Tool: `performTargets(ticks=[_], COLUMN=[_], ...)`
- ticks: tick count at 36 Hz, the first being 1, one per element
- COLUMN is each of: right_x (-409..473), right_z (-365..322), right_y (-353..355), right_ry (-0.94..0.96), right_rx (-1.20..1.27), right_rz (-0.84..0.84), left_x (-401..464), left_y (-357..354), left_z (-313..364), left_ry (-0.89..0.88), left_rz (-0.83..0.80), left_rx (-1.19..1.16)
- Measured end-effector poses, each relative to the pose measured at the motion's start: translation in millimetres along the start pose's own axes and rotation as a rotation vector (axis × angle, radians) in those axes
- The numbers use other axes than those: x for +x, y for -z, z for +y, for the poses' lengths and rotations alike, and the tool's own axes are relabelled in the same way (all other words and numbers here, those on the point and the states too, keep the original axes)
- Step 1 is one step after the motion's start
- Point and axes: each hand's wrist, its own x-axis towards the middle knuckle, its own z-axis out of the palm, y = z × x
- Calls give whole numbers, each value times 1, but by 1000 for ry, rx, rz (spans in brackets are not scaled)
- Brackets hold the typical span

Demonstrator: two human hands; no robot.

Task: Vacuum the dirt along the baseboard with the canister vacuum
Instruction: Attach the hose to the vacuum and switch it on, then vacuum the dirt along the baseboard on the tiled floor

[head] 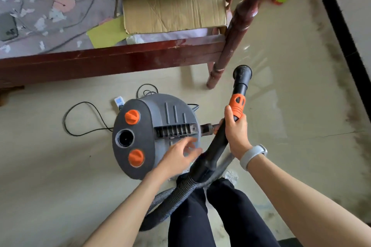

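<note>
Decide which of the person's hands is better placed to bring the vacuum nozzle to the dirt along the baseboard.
The right hand: it already grips the wand, nozzle aimed toward the dirty baseboard on that side. The left hand reaches over the canister.

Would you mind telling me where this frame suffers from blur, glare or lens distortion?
Head view: the left hand is motion-blurred at its fingers over the canister vacuum; the bedpost is soft near the top edge; window glare sheens the floor; wide-angle distortion bows the baseboard; the right hand on the wand is sharp.
</note>
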Motion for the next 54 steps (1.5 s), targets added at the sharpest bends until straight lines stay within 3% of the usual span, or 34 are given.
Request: performTargets(ticks=[3, 6, 10, 17, 25, 35, 44, 50, 54], right_x=[20, 36, 58, 120, 196, 246, 318, 407, 476], right_z=[-17, -34, -54, -99, -161, -269, -342, -397, -442], right_y=[36, 77, 138, 266, 414, 521, 553, 569, 581], right_ry=[-27, -58, -73, -141, -6, 69, 272, 339, 415], right_rx=[83, 182, 247, 449, 561, 626, 370, 241, 14], right_rz=[121, 201, 259, 208, 149, 140, -27, -24, -15], left_x=[16, 31, 61, 116, 184, 241, 320, 414, 486], left_y=[-31, -60, -94, -180, -287, -330, -342, -342, -347], left_z=[39, 76, 125, 231, 379, 532, 614, 670, 716], left_ry=[12, -38, -71, -74, -93, -221, -261, -291, -271], left_rz=[-215, -289, -304, -320, -269, -299, -373, -344, -323], left_rx=[-51, 8, 124, -61, -165, -47, 45, 6, -30])
